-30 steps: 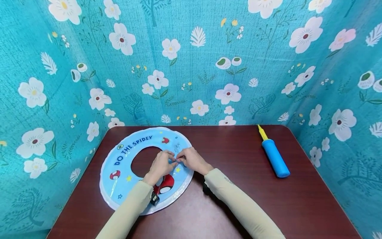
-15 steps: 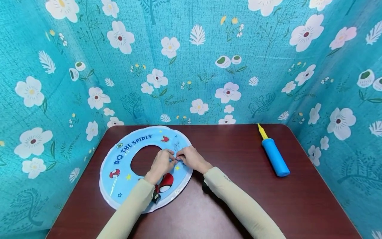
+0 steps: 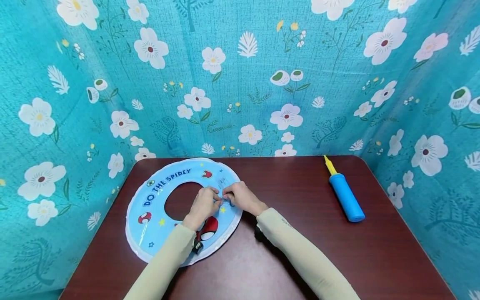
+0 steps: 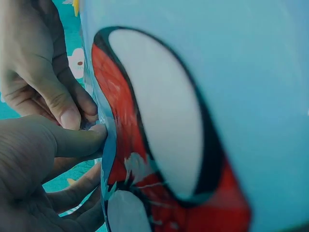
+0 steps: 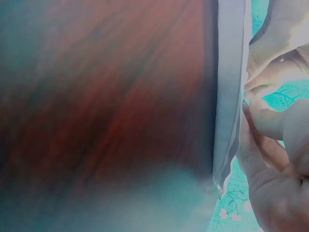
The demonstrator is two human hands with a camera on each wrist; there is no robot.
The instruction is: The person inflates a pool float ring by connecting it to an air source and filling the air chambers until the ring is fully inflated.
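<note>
A light blue swim ring [image 3: 150, 227] with a whitish rim, cartoon prints and lettering lies at the left of the table. Over its right side my two hands meet, fingertips close together. In the left wrist view a small clear valve [image 4: 89, 124] shows between the fingertips, at the ring's surface. My left hand [image 3: 202, 207] pinches there with thumb and fingers, its forearm crossing the ring's front. From the right, my right hand [image 3: 243, 198] pinches at the same spot, fingers curled. The fingers mostly hide the valve in the head view.
A blue hand pump [image 3: 346, 198] with a yellow nozzle lies at the right of the brown table [image 3: 285, 183]. Behind and beside the table hangs a teal flowered curtain [image 3: 255, 96]. Dark wrist bands show at both cuffs.
The right hand's fingers have shifted and turned slightly at the valve. My left hand stays nearly still. The ring and the pump have not moved on the table.
</note>
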